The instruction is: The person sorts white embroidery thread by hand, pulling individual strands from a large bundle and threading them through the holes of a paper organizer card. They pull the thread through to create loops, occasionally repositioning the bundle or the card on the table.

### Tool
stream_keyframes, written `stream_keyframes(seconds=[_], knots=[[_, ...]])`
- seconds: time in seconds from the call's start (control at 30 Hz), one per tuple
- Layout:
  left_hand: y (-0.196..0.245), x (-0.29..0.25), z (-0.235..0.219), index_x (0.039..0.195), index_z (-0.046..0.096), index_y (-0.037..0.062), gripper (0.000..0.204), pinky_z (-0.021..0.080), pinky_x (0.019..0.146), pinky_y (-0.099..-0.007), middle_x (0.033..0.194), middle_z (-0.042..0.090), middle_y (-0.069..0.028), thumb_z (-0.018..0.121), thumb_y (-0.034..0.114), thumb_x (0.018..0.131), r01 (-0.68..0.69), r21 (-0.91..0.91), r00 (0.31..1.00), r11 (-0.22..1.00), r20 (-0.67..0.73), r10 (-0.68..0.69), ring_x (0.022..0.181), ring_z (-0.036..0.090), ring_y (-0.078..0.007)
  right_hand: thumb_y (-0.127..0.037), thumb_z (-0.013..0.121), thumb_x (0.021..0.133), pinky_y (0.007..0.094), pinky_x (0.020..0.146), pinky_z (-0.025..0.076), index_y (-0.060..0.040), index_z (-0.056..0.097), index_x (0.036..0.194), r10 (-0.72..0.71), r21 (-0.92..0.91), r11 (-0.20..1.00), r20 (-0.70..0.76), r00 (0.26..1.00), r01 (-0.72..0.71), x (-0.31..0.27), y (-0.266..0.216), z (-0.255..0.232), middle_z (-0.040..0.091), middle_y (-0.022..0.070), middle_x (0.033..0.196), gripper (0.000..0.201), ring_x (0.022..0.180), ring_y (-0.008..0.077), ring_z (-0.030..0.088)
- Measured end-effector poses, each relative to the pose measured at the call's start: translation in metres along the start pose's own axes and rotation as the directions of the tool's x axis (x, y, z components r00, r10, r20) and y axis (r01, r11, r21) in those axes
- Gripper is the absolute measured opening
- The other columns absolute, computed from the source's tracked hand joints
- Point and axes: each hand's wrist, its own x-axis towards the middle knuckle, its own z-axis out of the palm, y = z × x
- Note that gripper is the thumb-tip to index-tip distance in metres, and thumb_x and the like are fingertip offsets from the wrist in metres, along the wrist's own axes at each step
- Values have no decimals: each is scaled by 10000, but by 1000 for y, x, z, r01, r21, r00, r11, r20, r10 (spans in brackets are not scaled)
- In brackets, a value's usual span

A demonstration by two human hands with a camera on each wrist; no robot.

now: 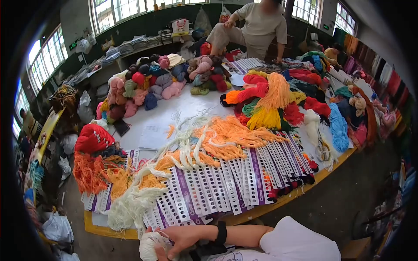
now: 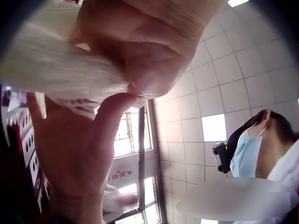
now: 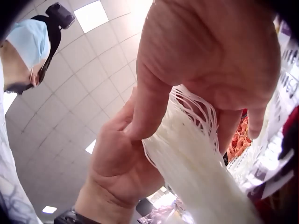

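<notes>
A white yarn skein [image 1: 152, 247] is held between both hands low at the table's front edge. In the right wrist view my right hand [image 3: 205, 51] grips the skein [image 3: 191, 144], thumb on one side and fingers behind the strands. My left hand [image 3: 117, 163] is close beside it there, also on the yarn. In the left wrist view my left hand [image 2: 145, 46] has its fingers curled round the skein, some fingertips hidden by it. Cream yarn [image 1: 130, 209] hangs over the table edge beside the hands.
Punched white-and-purple cards [image 1: 204, 187] line the table's front, with orange yarn [image 1: 230, 135] across them. Coloured skeins [image 1: 152, 80] are heaped at the back, more yarn [image 1: 270, 102] at the right. A person [image 1: 263, 26] is across the table. The yellow table edge [image 1: 300, 191] runs along the front.
</notes>
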Motion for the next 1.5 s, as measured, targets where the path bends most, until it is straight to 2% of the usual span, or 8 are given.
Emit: stream_keyframes(seconds=[0.33,0.43,0.57,0.87,0.97,1.03,1.1,1.5], knots=[[-37,-31,-27,1168,448,-20,420,403,843,-341,1125,510,-111,512,281,881,364,-773,931,520,285,-228,995,497,-207,-223,580,795,284,679,444,26,525,1000,9,250,968,8,1000,-10,15,30,48,585,52,865,328,751,159,550],[-33,-37,-11,1187,432,-18,571,413,861,-374,1143,501,-147,502,438,850,54,-297,994,953,104,-24,1028,503,-238,-225,571,784,294,679,448,20,539,982,84,440,898,-127,988,-19,16,15,47,589,58,838,316,755,162,556],[-19,-35,7,1191,425,-20,601,415,865,-382,1136,506,-158,494,464,842,196,-659,980,726,146,-132,1030,507,-252,-244,571,733,326,695,451,22,562,917,457,-415,822,74,886,-389,9,-41,31,593,154,753,324,747,286,587],[-31,-28,-45,1083,482,29,444,460,747,-370,924,571,-108,499,410,855,-78,-809,898,583,-311,-310,792,553,-211,-184,635,757,307,663,473,-29,528,1042,-264,-466,853,2,964,235,-61,-88,5,572,118,837,341,815,269,569],[-48,-39,-71,1077,497,98,327,435,720,-336,858,554,-10,503,352,870,-158,-828,805,538,-424,-415,681,513,-99,-181,536,777,350,606,453,-65,578,922,60,-959,272,-71,996,-85,-121,-195,46,559,52,755,191,644,205,544],[-41,-41,-75,1068,494,83,324,440,697,-339,830,557,-27,516,335,866,-140,-818,799,559,-426,-424,657,515,-108,-138,453,831,418,585,467,-32,560,853,-390,-348,594,663,639,725,-135,-222,20,534,73,695,152,599,211,527],[-40,-41,-72,1060,492,68,322,446,684,-344,800,559,-44,520,322,865,-77,-794,825,602,-390,-410,633,520,-124,-114,430,845,413,544,449,-26,546,779,-655,92,541,669,351,836,-144,-234,24,504,71,646,160,559,209,500],[-46,-46,-5,995,502,4,315,442,565,-304,668,542,-77,509,293,870,88,-781,907,619,-193,-373,545,522,-163,-270,538,824,363,477,371,-78,496,671,-512,152,781,711,482,605,-123,-196,28,481,66,622,249,575,250,503]])
